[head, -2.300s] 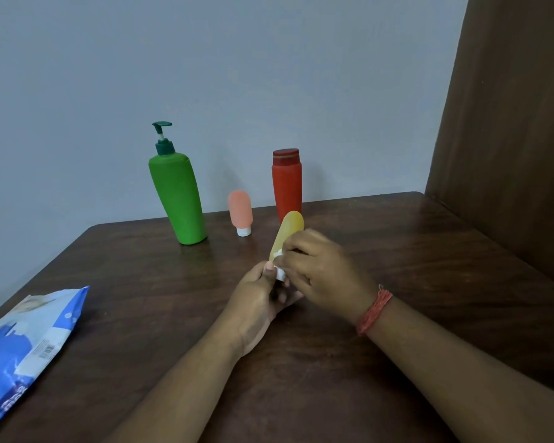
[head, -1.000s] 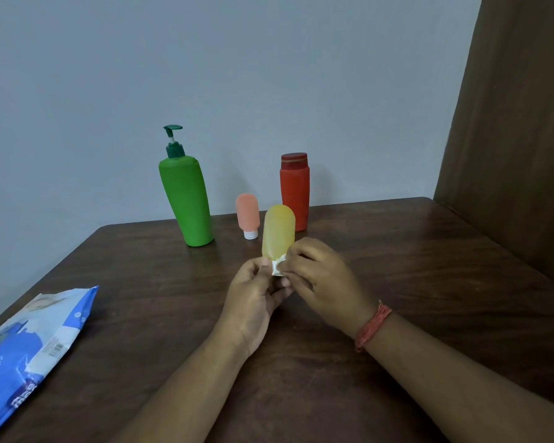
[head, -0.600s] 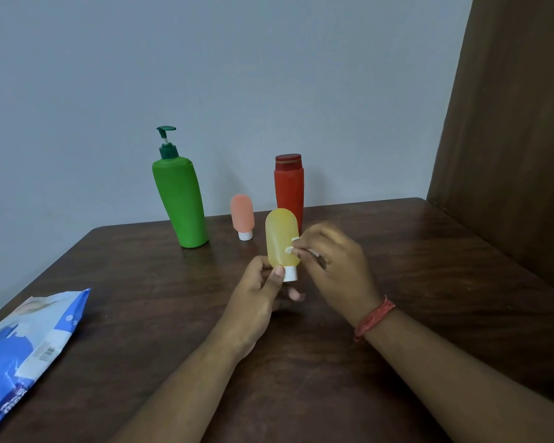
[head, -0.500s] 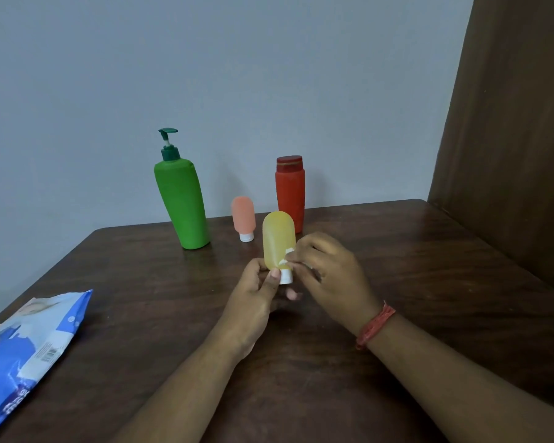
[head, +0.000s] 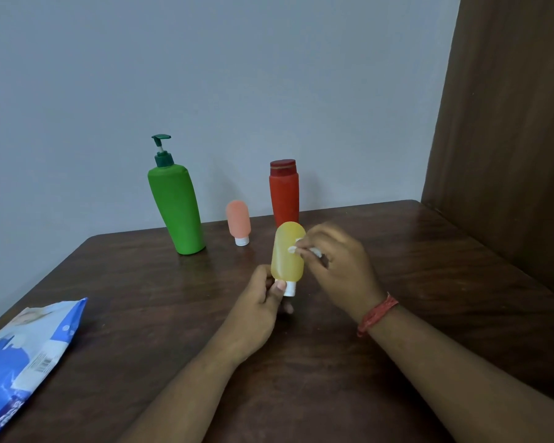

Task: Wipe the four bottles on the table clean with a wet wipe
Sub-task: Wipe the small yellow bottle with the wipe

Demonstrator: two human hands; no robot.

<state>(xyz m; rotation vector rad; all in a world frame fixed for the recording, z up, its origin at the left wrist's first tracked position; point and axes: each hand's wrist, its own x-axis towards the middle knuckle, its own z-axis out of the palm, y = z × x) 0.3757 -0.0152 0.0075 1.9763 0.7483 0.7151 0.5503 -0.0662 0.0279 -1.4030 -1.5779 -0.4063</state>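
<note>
Above table point(head: 429, 266), left hand point(head: 256, 311) clamped on capped yellow bottle point(head: 287, 254), right hand point(head: 343, 266) pinching wipe point(head: 304, 250).

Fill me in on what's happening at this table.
A person is cleaning bottles with a wet wipe. The left hand has a grip on the yellow bottle near its white cap, holding it cap-down above the table. The right hand presses a small wad of wipe against the bottle's side. A green pump bottle, a pink bottle and a red bottle stand at the back. The blue pack of wipes lies at the left edge.
</note>
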